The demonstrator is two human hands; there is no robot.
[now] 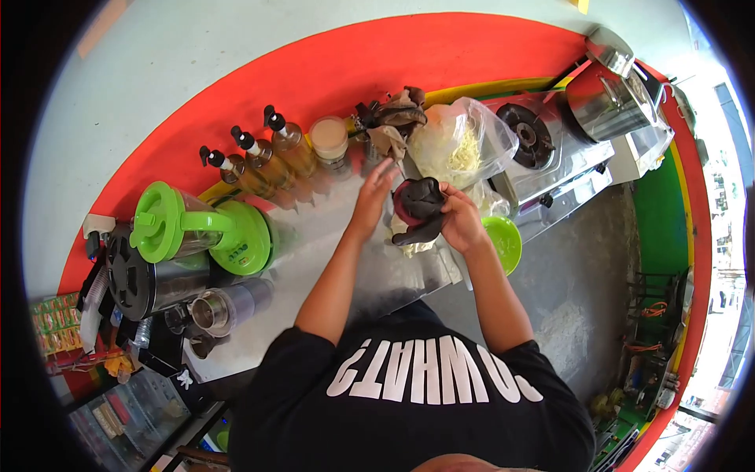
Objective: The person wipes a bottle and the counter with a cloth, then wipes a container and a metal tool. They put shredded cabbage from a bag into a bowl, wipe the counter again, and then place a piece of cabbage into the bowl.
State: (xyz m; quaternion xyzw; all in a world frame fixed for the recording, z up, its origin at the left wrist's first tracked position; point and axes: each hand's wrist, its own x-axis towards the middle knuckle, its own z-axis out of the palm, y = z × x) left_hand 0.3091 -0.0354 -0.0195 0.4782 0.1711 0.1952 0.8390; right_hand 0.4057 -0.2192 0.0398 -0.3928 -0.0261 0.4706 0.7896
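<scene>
My right hand [462,219] pinches the edge of a dark, floppy piece that looks like black cloth or plastic [423,198]. The black piece is bunched over a dark red rounded thing [403,206], whose kind I cannot make out, and a flap hangs toward me. On the other side, my left hand [373,198] has its fingers stretched out beside the black piece, close to a brown crumpled cloth [388,141]. Below the dark bundle, a pale bag [417,248] rests on the metal table. A green bowl [503,244] sits by my right wrist.
A clear bag of noodles [462,145] lies behind my hands, left of a gas burner [525,135] and a steel pot [609,102]. Pump bottles [292,148] and a tall cup [330,141] line the wall. Green-lidded pitchers [161,224] stand at the left of the metal table [314,244].
</scene>
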